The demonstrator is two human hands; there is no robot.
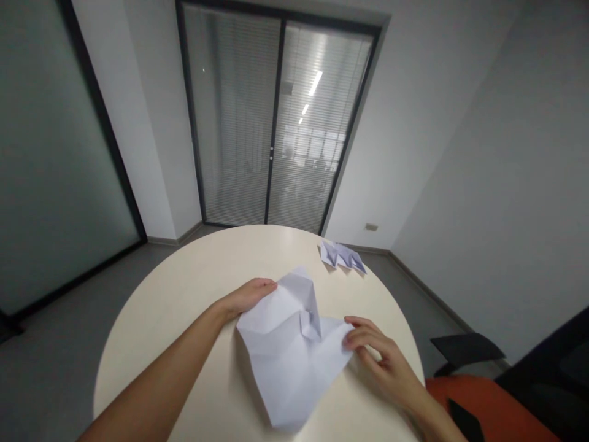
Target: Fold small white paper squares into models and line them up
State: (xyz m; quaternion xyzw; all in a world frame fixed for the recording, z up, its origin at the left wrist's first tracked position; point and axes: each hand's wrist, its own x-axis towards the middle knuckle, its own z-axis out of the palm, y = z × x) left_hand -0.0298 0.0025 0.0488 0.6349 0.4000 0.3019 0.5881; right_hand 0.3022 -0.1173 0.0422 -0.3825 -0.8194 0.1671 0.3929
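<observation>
A large creased sheet of white paper (288,356) is held just over the round table, partly folded, with a raised fold near its middle. My left hand (248,296) grips its upper left edge, thumb on top and the other fingers hidden beneath. At the right corner, my right hand (375,347) pinches the paper between thumb and fingers. Farther back on the table lies a group of small folded paper pieces (343,256), apart from both hands.
The round cream table (202,261) has its curved edge on every side. An office chair with an orange seat (488,402) and a black armrest (467,350) stands close by on the right. Beyond the table are a glazed door with blinds (239,123) and white walls.
</observation>
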